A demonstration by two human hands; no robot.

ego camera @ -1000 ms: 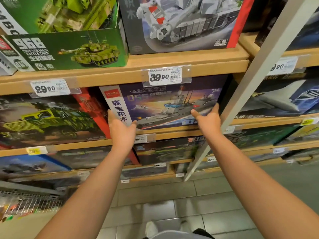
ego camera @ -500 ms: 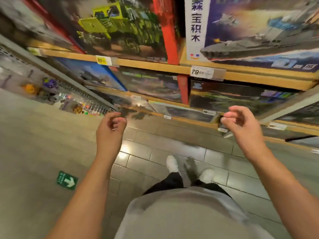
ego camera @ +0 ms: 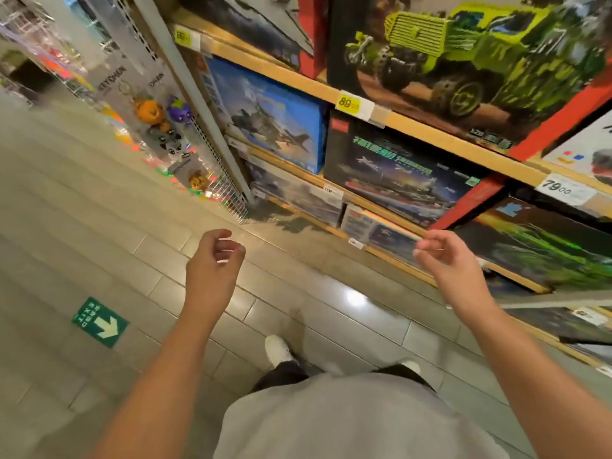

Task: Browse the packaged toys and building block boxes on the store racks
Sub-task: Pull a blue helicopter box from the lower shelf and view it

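Wooden shelves (ego camera: 440,134) of building block boxes fill the upper right. A box showing a green truck (ego camera: 463,61) stands on an upper shelf. Below it are a blue box with a jet (ego camera: 268,114) and a dark box with a warship (ego camera: 404,173). Lower boxes sit near the floor. My left hand (ego camera: 213,260) hangs over the floor tiles, fingers loosely curled, holding nothing. My right hand (ego camera: 447,256) is in front of the lowest shelves, fingers loosely curled and empty, touching no box.
A grid rack with hanging plush keychains (ego camera: 165,127) stands at the left end of the shelves. A green exit arrow sticker (ego camera: 100,322) lies on the tiled floor. Price tags (ego camera: 352,104) line the shelf edges. My shoes (ego camera: 278,351) are below.
Both hands let go of the warship box on the shelf and dropped away from it. The view swung down and left toward the lower shelves and floor.
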